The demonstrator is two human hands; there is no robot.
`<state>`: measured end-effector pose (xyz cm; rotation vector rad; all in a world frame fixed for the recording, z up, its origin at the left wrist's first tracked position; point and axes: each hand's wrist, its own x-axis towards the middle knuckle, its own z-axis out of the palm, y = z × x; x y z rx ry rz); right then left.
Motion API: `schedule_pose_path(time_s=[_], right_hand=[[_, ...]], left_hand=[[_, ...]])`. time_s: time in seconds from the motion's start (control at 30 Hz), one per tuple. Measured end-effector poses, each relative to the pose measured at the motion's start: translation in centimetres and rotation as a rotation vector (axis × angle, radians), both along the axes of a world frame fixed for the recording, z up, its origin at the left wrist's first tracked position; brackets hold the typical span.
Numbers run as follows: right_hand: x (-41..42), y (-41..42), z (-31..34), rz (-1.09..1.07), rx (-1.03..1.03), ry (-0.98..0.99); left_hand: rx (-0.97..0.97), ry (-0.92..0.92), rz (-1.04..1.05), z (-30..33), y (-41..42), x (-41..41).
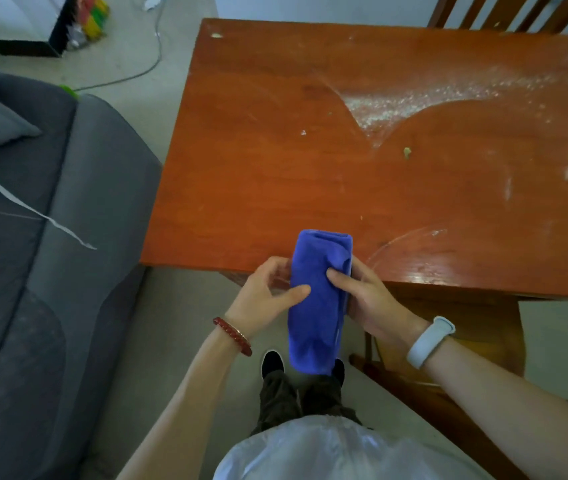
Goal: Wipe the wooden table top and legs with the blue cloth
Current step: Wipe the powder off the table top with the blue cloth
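Note:
The folded blue cloth hangs upright over the near edge of the wooden table, held between both hands. My left hand grips its left side, thumb pressed on the front. My right hand grips its right side, thumb on the front and fingers behind. Part of the table top looks wiped and shiny. White dust and crumbs cover a band at the far right, and curved wipe marks run through it. A table leg and lower rail show under the near right edge.
A grey sofa stands close on the left, with a narrow strip of floor between it and the table. A wooden chair back rises behind the far edge. A cable runs across the floor at the back left. My feet stand at the table's near edge.

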<state>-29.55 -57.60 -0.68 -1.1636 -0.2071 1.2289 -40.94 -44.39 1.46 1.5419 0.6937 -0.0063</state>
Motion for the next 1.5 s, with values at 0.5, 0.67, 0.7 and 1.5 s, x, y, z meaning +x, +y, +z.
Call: schedule_pose_path(time_s=[0.5,0.67,0.7,1.5], right_hand=[[-1.3,0.4,2.4,0.048,-0.06,0.28],[-0.2,0.4,2.4,-0.138,-0.08,0.312],[0.1,0.4,2.5,-0.167,-0.08,0.302],[14.5,-8.5,3.6,-0.298,-0.999,-1.234]], left_hand=[[0.705,-0.207,-0.177,-1.2,-4.2,-1.3],[0.817,-0.29,-0.127,-1.5,-4.4,-0.9],[0.805,-0.264,-0.058,-1.4,-4.4,-0.8],[0.664,0.144,0.072,-2.6,-3.8,6.0]])
